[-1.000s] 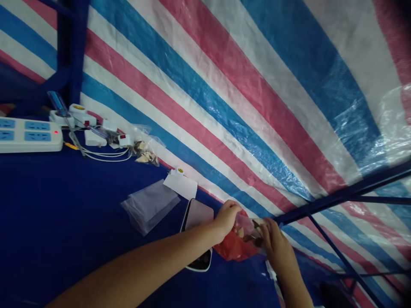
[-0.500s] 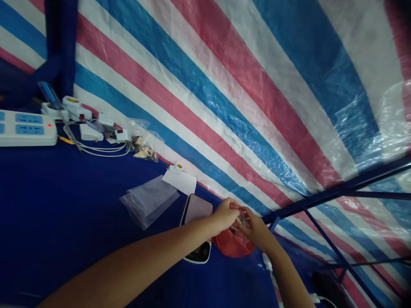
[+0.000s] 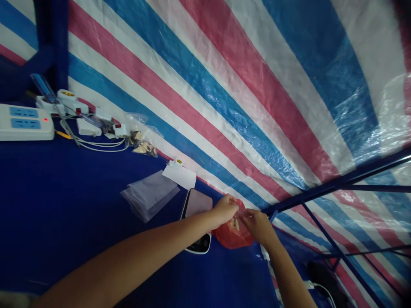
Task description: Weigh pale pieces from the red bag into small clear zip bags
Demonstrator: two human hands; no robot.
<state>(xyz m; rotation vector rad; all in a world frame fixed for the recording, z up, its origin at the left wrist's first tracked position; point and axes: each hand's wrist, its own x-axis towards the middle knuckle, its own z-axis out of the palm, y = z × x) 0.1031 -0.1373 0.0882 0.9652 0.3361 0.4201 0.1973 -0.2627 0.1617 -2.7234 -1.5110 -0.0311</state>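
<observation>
A red plastic bag (image 3: 231, 239) sits at the right part of the blue table, its mouth parted so that pale pieces (image 3: 236, 224) show inside. My left hand (image 3: 226, 209) is closed on the bag's left rim, fingers curled. On the other side of the mouth, my right hand (image 3: 258, 224) has its fingers bent together against the bag's edge. Left of the bag, partly under my left forearm, lies a small scale (image 3: 199, 201) with a flat platform and a dark panel.
Clear flat bags (image 3: 150, 194) and a white card (image 3: 180, 175) lie left of the scale. Farther left are a bag of pale pieces (image 3: 143, 145), tangled white cables (image 3: 102, 145) and a power strip (image 3: 27, 122). Striped sheeting (image 3: 192, 107) and a metal bar (image 3: 340, 182) border the table.
The bag's mouth is spread wider, and the pale pieces inside now show. My right hand has shifted slightly right, away from the left hand. The view has tilted a little.
</observation>
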